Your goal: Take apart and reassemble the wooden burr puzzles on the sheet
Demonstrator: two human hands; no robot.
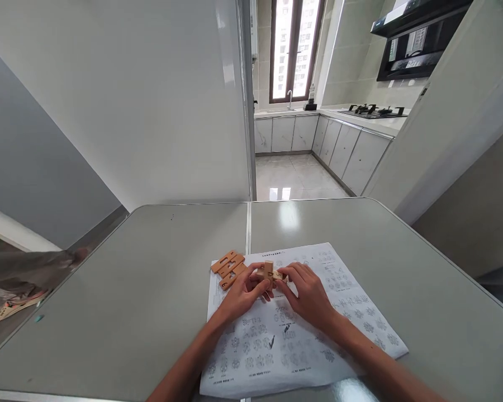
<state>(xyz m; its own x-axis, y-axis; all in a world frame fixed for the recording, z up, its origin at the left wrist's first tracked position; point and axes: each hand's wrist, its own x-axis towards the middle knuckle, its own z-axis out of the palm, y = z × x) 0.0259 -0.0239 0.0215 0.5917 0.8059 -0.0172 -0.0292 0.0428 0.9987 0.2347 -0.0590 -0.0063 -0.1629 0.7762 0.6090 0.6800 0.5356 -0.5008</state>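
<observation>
Just above a printed sheet (260, 363), several small wooden puzzle pieces (269, 269) are joined in a cross shape, one bar standing upright. My left hand (246, 290) pinches them from the left with thumb and fingers. From the right, my right hand (305, 289) closes its thumb and forefinger on the same pieces. Fingers hide part of the joint between them. Beside my left hand, several flat notched wooden pieces (228, 263) lie in a row on the sheet's upper left corner.
The sheet carries rows of line diagrams and rests on a grey table (171, 290) with a seam down its middle. A person's leg and clog (17, 307) show beyond the left edge. A small teal bit (39, 318) lies near that edge.
</observation>
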